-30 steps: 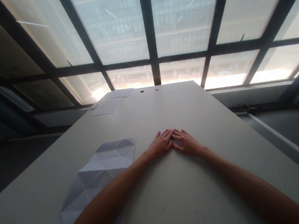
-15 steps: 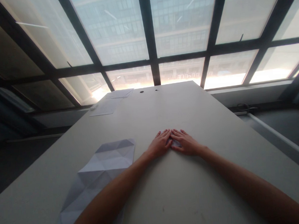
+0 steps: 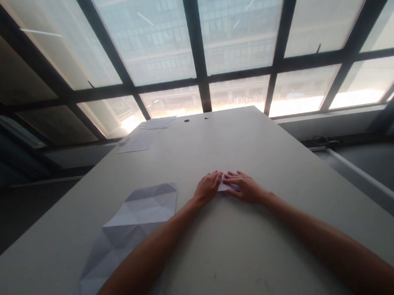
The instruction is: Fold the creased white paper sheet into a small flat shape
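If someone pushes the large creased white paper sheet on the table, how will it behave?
The large creased white paper sheet looks thin, so it is probably light and would slide easily on the smooth grey table. Its many fold ridges suggest it would likely flop or buckle when lifted.

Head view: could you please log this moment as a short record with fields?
left hand: on the table, fingers curled at the small folded paper
right hand: flat, fingers on the small folded paper
small folded paper: white, between both hands
creased sheet: left of the left forearm, lying open
table: pale grey
far sheets: at the far left corner
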The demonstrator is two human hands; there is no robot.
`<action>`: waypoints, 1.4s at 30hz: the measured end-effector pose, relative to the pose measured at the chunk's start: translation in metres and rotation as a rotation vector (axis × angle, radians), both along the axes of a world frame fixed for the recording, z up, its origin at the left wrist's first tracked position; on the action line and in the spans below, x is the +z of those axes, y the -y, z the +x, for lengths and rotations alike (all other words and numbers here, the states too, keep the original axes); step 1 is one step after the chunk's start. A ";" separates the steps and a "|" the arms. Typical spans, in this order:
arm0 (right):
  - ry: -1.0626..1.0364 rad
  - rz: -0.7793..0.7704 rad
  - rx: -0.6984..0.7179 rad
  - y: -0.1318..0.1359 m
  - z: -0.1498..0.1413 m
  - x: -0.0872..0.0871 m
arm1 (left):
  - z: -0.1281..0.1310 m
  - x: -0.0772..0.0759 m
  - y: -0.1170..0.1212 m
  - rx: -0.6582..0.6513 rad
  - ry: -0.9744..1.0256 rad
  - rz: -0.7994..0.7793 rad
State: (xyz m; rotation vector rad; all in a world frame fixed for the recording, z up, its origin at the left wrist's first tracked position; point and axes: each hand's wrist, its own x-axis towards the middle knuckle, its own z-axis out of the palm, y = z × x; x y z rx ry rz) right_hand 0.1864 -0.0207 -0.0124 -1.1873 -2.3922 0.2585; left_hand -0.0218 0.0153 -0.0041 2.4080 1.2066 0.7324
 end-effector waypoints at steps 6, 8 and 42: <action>-0.030 -0.016 -0.079 0.002 -0.003 0.008 | -0.002 0.006 0.001 0.217 0.320 0.094; -0.027 -0.023 -0.178 0.002 -0.004 0.010 | -0.001 0.009 0.002 0.243 0.376 0.203; -0.030 0.121 -0.702 -0.009 0.022 0.000 | 0.009 0.009 -0.003 0.065 -0.086 -0.029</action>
